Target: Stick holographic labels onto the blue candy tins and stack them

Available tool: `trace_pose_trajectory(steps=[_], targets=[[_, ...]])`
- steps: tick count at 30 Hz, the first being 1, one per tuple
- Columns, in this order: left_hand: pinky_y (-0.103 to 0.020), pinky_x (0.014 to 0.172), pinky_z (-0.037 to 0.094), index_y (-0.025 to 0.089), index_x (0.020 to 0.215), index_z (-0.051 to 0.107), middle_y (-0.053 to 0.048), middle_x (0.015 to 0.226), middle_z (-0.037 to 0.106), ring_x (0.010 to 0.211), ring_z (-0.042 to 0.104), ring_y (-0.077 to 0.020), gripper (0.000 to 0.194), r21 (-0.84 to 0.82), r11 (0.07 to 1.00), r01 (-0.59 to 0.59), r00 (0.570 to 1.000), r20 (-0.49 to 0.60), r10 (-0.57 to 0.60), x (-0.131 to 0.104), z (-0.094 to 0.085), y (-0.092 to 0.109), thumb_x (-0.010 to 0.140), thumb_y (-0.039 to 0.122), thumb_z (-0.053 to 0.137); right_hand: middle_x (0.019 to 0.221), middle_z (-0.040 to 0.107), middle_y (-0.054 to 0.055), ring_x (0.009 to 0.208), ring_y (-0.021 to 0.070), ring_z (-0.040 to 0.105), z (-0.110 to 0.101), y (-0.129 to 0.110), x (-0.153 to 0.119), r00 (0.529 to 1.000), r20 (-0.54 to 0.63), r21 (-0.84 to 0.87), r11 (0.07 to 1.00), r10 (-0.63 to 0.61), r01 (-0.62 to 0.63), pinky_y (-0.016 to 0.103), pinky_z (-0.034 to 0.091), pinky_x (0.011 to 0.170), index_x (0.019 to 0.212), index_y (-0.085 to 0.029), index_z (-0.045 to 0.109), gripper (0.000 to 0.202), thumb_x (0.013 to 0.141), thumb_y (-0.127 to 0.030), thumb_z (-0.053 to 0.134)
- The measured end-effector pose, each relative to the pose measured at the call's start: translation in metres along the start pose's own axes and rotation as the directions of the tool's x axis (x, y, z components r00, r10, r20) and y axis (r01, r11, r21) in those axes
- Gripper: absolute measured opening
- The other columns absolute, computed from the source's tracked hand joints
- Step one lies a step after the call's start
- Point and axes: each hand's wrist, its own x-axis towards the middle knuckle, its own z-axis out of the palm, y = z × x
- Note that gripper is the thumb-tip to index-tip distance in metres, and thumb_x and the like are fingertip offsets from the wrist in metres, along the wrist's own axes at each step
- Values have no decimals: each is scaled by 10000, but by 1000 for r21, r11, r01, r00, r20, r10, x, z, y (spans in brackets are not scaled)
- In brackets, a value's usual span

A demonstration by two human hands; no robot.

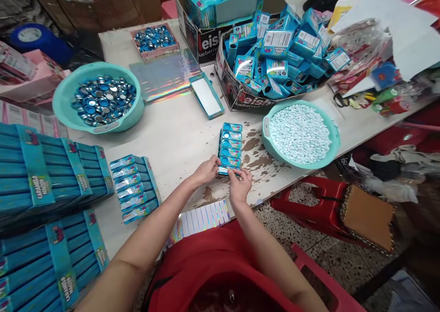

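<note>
A short row of small blue candy boxes (231, 144) stands on the table, with round recesses in the upper ends. At the near end of the row, my left hand (207, 169) is closed, fingertips pinching the left side of the nearest box. My right hand (239, 183) is closed at the right side of that same box, thumb and fingers on its edge. Between my fingertips, a pale, shiny strip (227, 170) lies across the box top. Close to my body, a sheet of shiny holographic strips (201, 218) lies at the table edge.
Left stand a group of blue boxes (132, 188) and stacked packs (51, 165). Behind are a turquoise basin (58, 101) of metal caps, an open tray (207, 95) and a carton (240, 102) of candy boxes. Right: a basin (335, 149) of white candies, a red stool (309, 206).
</note>
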Motion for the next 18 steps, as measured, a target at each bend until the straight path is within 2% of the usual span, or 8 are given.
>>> trace_pose_trajectory(steps=[3, 6, 8, 10, 13, 15, 16, 18], targets=[[-238, 597, 378, 179, 1033, 460, 11, 690, 573, 646, 538, -150, 251, 91, 992, 83, 994, -75, -76, 1, 0, -2, 794, 119, 417, 1057, 515, 129, 1023, 231, 507, -1, 1, 0, 1000, -21, 2, 1000, 13, -13, 353, 445, 861, 784, -149, 627, 265, 668, -388, 630], [-299, 707, 413, 166, 1077, 501, -56, 787, 647, 783, 597, -218, 282, 239, 950, 201, 968, -198, -155, -4, 6, -7, 795, 184, 493, 1001, 574, 113, 927, 204, 549, -4, 1, 1, 999, -27, 53, 998, 38, -36, 347, 454, 825, 927, -140, 570, 382, 653, -398, 633], [-336, 803, 420, 158, 1107, 528, -105, 937, 668, 919, 600, -248, 285, 175, 958, 227, 942, -288, -171, -10, 20, -10, 847, 252, 459, 1000, 590, 109, 901, 190, 563, -4, 1, 4, 999, -24, 78, 997, 26, -24, 329, 466, 796, 1000, -146, 513, 476, 631, -411, 655], [-348, 900, 403, 155, 1207, 497, -132, 1173, 609, 1090, 547, -249, 368, 15, 987, 160, 928, -343, -145, -17, 40, -10, 904, 322, 371, 977, 603, 103, 873, 184, 574, -4, 1, 10, 1000, -17, 76, 997, 12, -11, 319, 474, 779, 998, -152, 488, 522, 597, -420, 687], [-400, 1017, 324, 155, 1354, 370, -136, 1450, 357, 1319, 329, -283, 525, -38, 995, 93, 948, -302, -100, -25, 63, -11, 900, 419, 383, 883, 617, 78, 794, 179, 580, -8, -1, 21, 999, 22, 36, 999, 30, -31, 328, 480, 755, 903, -149, 516, 472, 567, -418, 709], [-443, 1040, 282, 167, 1333, 410, -124, 1487, 290, 1351, 248, -318, 545, 58, 989, 139, 964, -238, -121, -36, 60, -19, 871, 455, 436, 875, 612, 77, 781, 175, 580, -18, -3, 22, 998, 55, 42, 999, 30, -33, 334, 479, 756, 910, -135, 526, 443, 603, -414, 680], [-437, 1035, 286, 173, 1291, 462, -120, 1463, 337, 1330, 285, -314, 506, 103, 982, 157, 969, -206, -134, -45, 54, -28, 873, 457, 430, 923, 603, 88, 813, 175, 578, -24, -3, 18, 998, 58, 49, 999, 1, -4, 336, 476, 770, 957, -128, 525, 448, 638, -414, 655], [-377, 989, 339, 180, 1175, 561, -111, 1299, 530, 1195, 453, -262, 405, 168, 971, 168, 980, -132, -146, -74, 39, -50, 904, 411, 367, 1062, 558, 111, 922, 180, 551, -38, -3, 3, 992, 24, 10, 993, -121, 121, 344, 459, 822, 1090, -132, 498, 479, 717, -411, 609]])
